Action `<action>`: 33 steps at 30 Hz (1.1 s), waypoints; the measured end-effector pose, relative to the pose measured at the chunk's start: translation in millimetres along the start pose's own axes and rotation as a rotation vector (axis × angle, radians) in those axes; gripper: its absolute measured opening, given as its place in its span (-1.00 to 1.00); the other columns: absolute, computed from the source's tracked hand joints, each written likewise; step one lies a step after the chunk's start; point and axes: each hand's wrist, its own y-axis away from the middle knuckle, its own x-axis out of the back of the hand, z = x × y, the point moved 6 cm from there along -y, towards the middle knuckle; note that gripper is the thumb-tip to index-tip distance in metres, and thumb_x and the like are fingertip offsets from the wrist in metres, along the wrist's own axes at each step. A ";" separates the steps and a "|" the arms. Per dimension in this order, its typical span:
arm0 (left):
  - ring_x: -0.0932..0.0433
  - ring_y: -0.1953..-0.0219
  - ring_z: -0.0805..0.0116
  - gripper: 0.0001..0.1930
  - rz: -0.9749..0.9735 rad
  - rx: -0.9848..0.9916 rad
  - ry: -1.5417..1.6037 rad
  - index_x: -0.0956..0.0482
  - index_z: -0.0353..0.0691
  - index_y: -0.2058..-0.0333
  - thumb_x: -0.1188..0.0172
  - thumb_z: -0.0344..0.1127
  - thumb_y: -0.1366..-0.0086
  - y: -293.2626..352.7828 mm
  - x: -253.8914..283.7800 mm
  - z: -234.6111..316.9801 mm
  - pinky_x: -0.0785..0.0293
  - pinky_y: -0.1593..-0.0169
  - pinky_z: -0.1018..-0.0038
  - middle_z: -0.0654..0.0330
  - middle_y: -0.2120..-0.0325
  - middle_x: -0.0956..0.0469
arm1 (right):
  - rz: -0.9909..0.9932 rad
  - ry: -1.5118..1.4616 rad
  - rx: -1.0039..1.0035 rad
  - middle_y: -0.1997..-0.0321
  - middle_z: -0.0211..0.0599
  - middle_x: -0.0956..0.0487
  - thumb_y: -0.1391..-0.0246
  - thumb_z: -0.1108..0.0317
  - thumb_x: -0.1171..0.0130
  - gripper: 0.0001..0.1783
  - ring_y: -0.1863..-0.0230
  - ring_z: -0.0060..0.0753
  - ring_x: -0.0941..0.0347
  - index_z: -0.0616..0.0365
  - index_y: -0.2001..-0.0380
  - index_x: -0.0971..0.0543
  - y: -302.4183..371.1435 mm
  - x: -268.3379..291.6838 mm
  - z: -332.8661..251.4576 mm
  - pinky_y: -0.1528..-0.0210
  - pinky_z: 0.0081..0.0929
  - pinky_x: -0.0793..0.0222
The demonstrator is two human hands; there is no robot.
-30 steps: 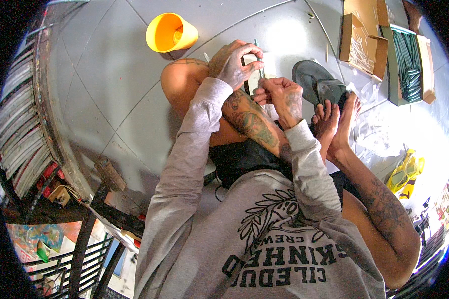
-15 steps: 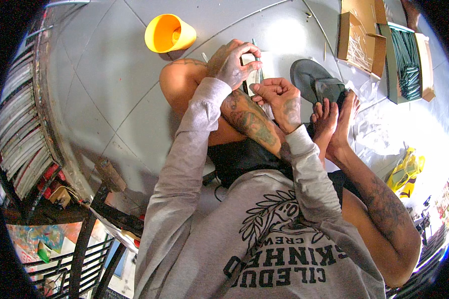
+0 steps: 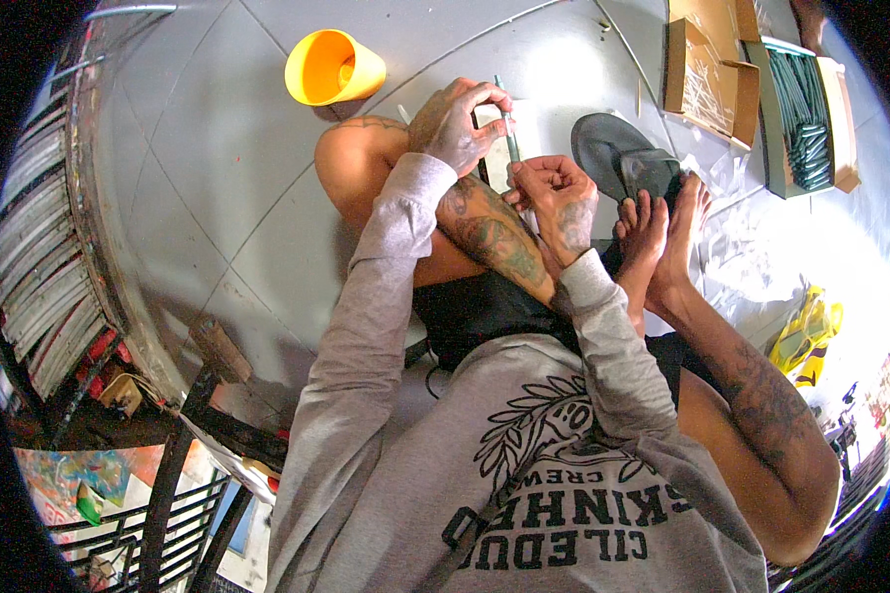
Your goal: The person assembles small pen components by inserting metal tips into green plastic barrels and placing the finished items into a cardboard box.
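Observation:
A thin dark green pen-like tube point(image 3: 511, 141) points up and slightly left between my hands. My left hand point(image 3: 455, 127) is closed on it, pinching its upper part between thumb and fingers. Just below, the thumb and fingers of my right hand point(image 3: 561, 203) are pressed together at the tube's near end. What those right fingers grip is hidden. Both hands hover over my tattooed, folded leg point(image 3: 499, 242). Behind the tube, a white patch point(image 3: 534, 124) lies on the floor, partly covered.
A yellow cup point(image 3: 351, 74) lies tipped at the far left. At the far right, a cardboard box point(image 3: 737, 74) holds thin white sticks, and another box point(image 3: 776, 148) holds many green tubes. Also about are a black sandal point(image 3: 603, 148), clear plastic point(image 3: 737, 262) and a yellow bag point(image 3: 806, 341).
The tube leans a little more to the left, and more of its lower part shows. My right hand has eased slightly down from my left. The view has shifted a little.

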 end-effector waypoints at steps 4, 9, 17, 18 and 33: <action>-0.43 0.10 0.29 -0.76 0.026 -0.028 -0.044 -0.57 -0.16 0.32 -0.42 -0.44 -0.02 -0.1 -0.5 -4.3 -0.40 -0.04 0.39 0.27 0.30 -0.55 | 0.043 0.076 -0.033 0.52 -0.23 -0.69 -0.02 0.23 -0.36 -0.72 0.59 -0.49 -0.61 0.26 0.39 -0.62 1.3 5.0 8.6 0.42 -0.50 -0.53; -0.46 0.13 0.27 -0.76 0.037 -0.032 -0.126 -0.58 -0.14 0.32 -0.42 -0.44 -0.02 1.2 -0.1 -9.0 -0.40 -0.02 0.36 0.27 0.31 -0.56 | 0.055 0.079 -0.062 0.55 -0.24 -0.69 -0.02 0.24 -0.34 -0.74 0.61 -0.50 -0.60 0.25 0.40 -0.62 1.5 7.6 11.1 0.44 -0.54 -0.52; -0.54 0.09 0.20 -0.72 0.011 -0.031 -0.118 -0.61 -0.08 0.29 -0.39 -0.10 -0.09 -0.9 2.4 -1.6 -0.45 -0.02 0.31 0.20 0.27 -0.59 | 0.033 0.033 -0.084 0.55 -0.25 -0.65 -0.07 0.33 -0.34 -0.76 0.68 -0.55 -0.52 0.32 0.38 -0.59 2.9 5.9 6.1 0.61 -0.60 -0.39; -0.54 0.09 0.20 -0.72 0.011 -0.031 -0.135 -0.61 -0.08 0.29 -0.39 -0.10 -0.10 -1.1 2.3 -2.8 -0.45 -0.02 0.31 0.20 0.27 -0.58 | 0.033 0.009 -0.085 0.56 -0.26 -0.63 -0.09 0.38 -0.35 -0.78 0.70 -0.57 -0.49 0.35 0.38 -0.58 3.4 5.2 6.5 0.68 -0.64 -0.32; -0.42 0.11 0.29 -0.78 0.030 -0.047 -0.086 -0.56 -0.18 0.32 -0.39 -0.45 -0.03 1.1 -0.6 -4.4 -0.38 -0.05 0.38 0.29 0.31 -0.56 | 0.040 0.069 -0.087 0.57 -0.24 -0.67 -0.03 0.24 -0.34 -0.71 0.67 -0.52 -0.56 0.30 0.42 -0.59 8.2 6.9 2.9 0.49 -0.50 -0.49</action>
